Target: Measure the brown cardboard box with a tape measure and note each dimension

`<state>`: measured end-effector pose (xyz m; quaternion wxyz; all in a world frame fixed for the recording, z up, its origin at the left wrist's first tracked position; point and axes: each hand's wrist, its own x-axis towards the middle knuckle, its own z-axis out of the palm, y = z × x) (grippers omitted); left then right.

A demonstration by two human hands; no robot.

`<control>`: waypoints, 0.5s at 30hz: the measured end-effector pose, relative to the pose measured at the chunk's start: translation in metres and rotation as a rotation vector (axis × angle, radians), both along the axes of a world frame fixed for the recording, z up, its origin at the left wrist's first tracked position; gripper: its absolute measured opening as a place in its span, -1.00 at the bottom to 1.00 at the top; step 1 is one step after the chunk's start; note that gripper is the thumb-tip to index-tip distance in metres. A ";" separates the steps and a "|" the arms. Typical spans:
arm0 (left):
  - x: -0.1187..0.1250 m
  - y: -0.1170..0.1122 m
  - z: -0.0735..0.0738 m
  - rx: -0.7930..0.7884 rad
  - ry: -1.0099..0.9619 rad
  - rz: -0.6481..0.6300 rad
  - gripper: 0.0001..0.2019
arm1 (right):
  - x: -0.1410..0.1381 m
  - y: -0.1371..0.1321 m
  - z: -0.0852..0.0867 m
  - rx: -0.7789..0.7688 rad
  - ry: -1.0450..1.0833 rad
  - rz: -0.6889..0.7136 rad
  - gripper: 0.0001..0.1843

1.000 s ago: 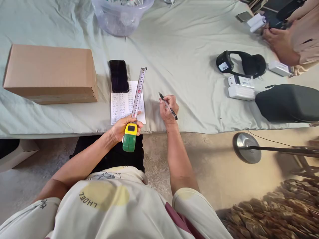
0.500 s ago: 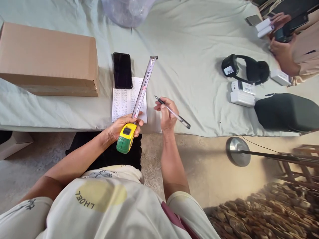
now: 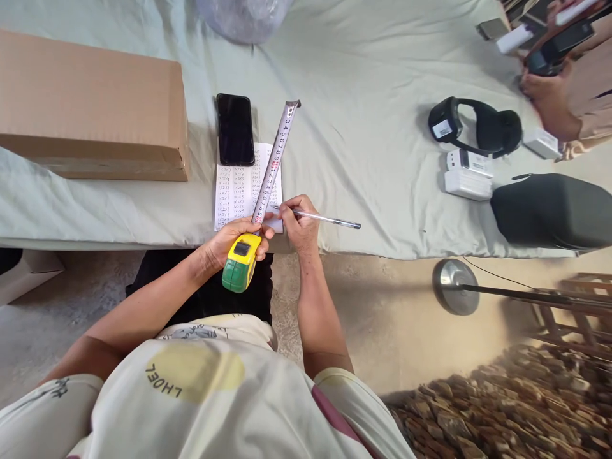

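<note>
My left hand (image 3: pixel 238 241) is closed around a yellow and green tape measure (image 3: pixel 240 262) at the table's front edge. Its metal blade sticks out forward and slants to the right across a sheet of paper (image 3: pixel 238 191). Rows of handwritten figures cover the sheet. In my right hand (image 3: pixel 302 223) is a pen (image 3: pixel 329 220), its tip pointing left at the paper's right side, close to the blade. Whether the tip touches the paper I cannot tell. A black phone (image 3: pixel 235 129) lies over the paper's top edge.
A cardboard box (image 3: pixel 90 108) stands at the left on the cloth-covered table (image 3: pixel 363 140). A clear plastic container (image 3: pixel 246 19) is at the back. To the right lie a black headset (image 3: pixel 478 127), white boxes (image 3: pixel 467 175) and a dark case (image 3: pixel 549 210). Another person's hand (image 3: pixel 549 89) holds a dark device.
My right hand has moved left to the paper, and the pen has turned flatter with its tip now over the sheet. The left hand and tape measure stay nearly still.
</note>
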<state>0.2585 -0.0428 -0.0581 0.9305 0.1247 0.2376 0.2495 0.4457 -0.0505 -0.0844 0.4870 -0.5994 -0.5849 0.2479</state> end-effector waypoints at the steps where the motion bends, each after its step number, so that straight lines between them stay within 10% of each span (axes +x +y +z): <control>1: 0.000 0.000 0.000 -0.001 0.002 0.003 -0.60 | 0.000 0.000 0.000 0.003 -0.004 -0.005 -0.86; 15: 0.000 -0.002 0.003 0.001 0.003 0.017 -0.63 | -0.004 0.004 -0.002 -0.041 -0.007 -0.036 -0.85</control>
